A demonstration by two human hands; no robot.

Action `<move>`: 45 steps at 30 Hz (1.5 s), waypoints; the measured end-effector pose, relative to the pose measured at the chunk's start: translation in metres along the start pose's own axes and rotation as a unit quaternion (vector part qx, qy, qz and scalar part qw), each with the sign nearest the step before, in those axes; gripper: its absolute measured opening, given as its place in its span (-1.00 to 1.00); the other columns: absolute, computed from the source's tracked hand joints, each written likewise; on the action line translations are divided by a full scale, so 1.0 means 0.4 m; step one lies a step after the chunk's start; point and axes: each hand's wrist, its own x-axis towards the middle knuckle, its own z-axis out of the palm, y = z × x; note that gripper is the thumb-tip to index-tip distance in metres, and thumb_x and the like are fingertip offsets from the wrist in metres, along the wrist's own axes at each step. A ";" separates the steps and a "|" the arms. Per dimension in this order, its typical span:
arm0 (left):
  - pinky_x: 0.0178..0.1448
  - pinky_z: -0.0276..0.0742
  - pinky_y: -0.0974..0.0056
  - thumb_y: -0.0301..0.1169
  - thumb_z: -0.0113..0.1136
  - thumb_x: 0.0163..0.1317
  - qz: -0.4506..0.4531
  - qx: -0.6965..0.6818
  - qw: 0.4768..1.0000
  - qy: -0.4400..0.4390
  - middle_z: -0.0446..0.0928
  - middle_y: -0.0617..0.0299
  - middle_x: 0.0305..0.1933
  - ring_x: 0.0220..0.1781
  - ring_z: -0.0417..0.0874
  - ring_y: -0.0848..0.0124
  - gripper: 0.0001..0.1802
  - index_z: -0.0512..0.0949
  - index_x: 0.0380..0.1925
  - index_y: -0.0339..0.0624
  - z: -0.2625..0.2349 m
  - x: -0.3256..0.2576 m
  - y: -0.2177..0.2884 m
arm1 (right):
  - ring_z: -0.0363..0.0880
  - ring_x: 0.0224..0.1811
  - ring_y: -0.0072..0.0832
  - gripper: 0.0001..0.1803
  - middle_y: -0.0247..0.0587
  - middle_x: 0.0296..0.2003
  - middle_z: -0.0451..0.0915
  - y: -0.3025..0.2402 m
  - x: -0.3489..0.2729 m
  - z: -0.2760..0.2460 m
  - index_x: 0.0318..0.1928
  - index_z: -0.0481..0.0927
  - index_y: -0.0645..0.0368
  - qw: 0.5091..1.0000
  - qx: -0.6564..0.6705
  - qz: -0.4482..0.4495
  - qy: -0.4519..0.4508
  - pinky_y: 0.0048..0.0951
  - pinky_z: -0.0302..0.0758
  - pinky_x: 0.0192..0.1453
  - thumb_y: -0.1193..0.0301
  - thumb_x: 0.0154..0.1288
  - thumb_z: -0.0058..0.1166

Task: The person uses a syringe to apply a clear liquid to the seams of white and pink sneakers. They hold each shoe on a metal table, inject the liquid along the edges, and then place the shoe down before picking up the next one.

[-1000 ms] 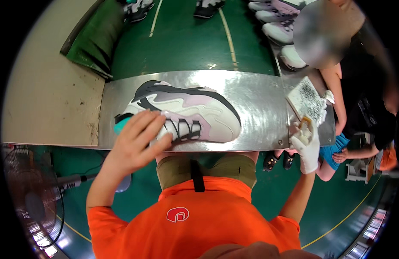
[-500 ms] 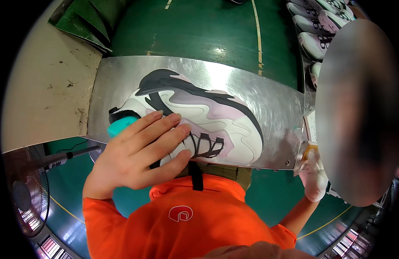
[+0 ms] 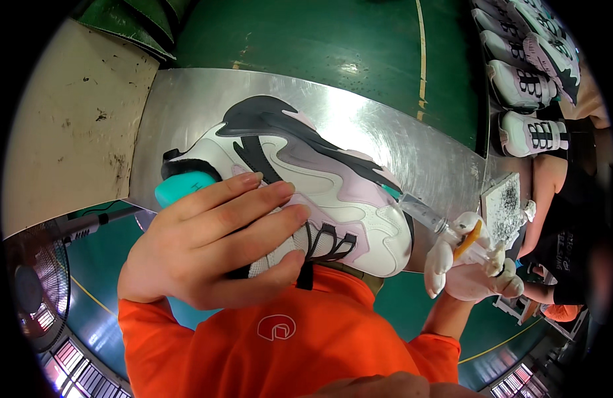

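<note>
A white, lilac and black sneaker (image 3: 333,192) lies on its side on the metal tabletop, sole edge away from me, toe to the right. A teal insert (image 3: 184,187) fills its opening. My bare left hand (image 3: 217,242) is closed over the upper beside the laces, its fingers pressing the shoe down. My right hand (image 3: 467,275), its fingers covered in white, grips a slim flat-ended tool (image 3: 422,213) with a greyish, see-through-looking head and an orange-yellow part. The tool's tip is at the sole edge near the toe; whether it touches I cannot tell.
Several similar sneakers (image 3: 519,83) stand in rows at the far right. A co-worker's arm (image 3: 548,186) reaches in beside a dark-speckled white pad (image 3: 501,202). A cream panel (image 3: 81,126) borders the metal tabletop (image 3: 187,89) on the left; a fan (image 3: 31,292) stands below it.
My right hand has come up and inward from the table's right corner, bringing the tool to the toe. The large blurred shape on the right has gone. My left hand still holds the shoe.
</note>
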 end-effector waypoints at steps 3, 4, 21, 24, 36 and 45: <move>0.15 0.60 0.07 -0.44 0.42 -0.21 -0.003 -0.008 1.000 0.005 0.68 0.22 -0.07 0.01 0.68 0.17 -0.72 0.67 -0.39 0.10 -0.001 0.000 -0.001 | 0.59 -0.40 -0.37 -0.23 -0.08 -0.25 0.59 -0.002 0.010 0.000 0.21 0.32 0.34 1.000 0.005 0.001 -0.011 -0.46 0.52 -0.43 0.16 0.05 0.23; 0.14 0.60 0.07 -0.45 0.42 -0.21 -0.001 -0.007 1.000 0.005 0.68 0.22 -0.07 0.00 0.69 0.17 -0.72 0.67 -0.39 0.10 -0.001 0.001 -0.001 | 0.59 -0.41 -0.37 -0.22 -0.07 -0.26 0.59 -0.003 0.011 -0.002 0.21 0.32 0.35 1.000 0.006 0.000 -0.015 -0.46 0.52 -0.43 0.15 0.04 0.24; 0.08 0.62 0.07 -0.43 0.39 -0.18 0.005 -0.021 1.000 -0.005 0.68 0.15 -0.08 -0.02 0.69 0.13 -0.73 0.66 -0.38 0.09 -0.006 0.000 -0.001 | 0.60 -0.50 -0.27 0.06 0.04 -0.38 0.57 0.004 0.033 -0.004 0.23 0.24 0.42 0.998 0.026 0.005 -0.053 -0.48 0.52 -0.52 -0.07 -0.14 0.36; 0.08 0.62 0.09 -0.43 0.42 -0.22 0.002 -0.021 1.000 -0.002 0.69 0.16 -0.11 -0.03 0.69 0.16 -0.67 0.68 -0.31 0.01 -0.009 0.006 -0.001 | 0.60 -0.52 -0.25 0.11 0.06 -0.41 0.57 0.002 0.034 -0.002 0.24 0.23 0.43 0.998 0.027 0.004 -0.053 -0.48 0.52 -0.54 -0.11 -0.17 0.38; 0.17 0.58 0.15 -0.40 0.47 -0.31 -0.022 -0.001 1.000 0.000 0.69 0.12 -0.09 -0.03 0.70 0.19 -0.52 0.71 -0.22 -0.17 -0.012 0.019 0.014 | 0.61 -0.55 -0.22 0.25 0.20 -0.41 0.57 0.002 0.014 -0.012 0.23 0.22 0.48 0.999 0.023 -0.002 -0.035 -0.46 0.54 -0.57 -0.20 -0.30 0.46; 0.12 0.60 0.13 -0.42 0.44 -0.23 -0.018 0.023 1.000 -0.012 0.68 0.17 -0.10 0.00 0.69 0.20 -0.77 0.65 -0.47 0.02 -0.010 0.019 0.024 | 0.62 -0.54 -0.21 0.26 0.24 -0.38 0.57 0.010 -0.017 -0.029 0.23 0.23 0.50 0.999 0.033 -0.020 -0.033 -0.44 0.56 -0.57 -0.19 -0.32 0.48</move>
